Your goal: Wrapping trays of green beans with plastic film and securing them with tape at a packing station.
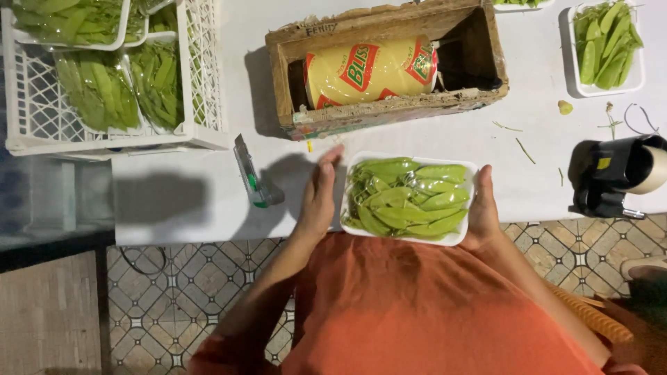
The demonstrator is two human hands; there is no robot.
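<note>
My left hand [316, 201] lies flat on the white bench [194, 194], fingers straight, pressed to the left edge of a white tray of snow peas [408, 198]; my right hand [483, 208] cups the tray's right edge w/ the thumb along its side. So both hands are apart, bracing the tray between them, not gripping anything else. The tray sits at the bench's near edge, right in front of my orange shirt [431, 312], & looks film-wrapped: glossy highlights over the pods. I'd judge this as the wrap/smoothing step; a next move would call for keeping the film taut w/o tipping the tray off the edge. Just beyond is a wooden box [389, 69] holding a yellow & red film roll [368, 69]. Left: a small cutter [250, 173] & a white crate [111, 76] of wrapped trays. Right: an open tray of peas [604, 48] & a black tape dispenser [615, 177], partly cut off. Whether the film is sealed underneath can't be seen.
</note>
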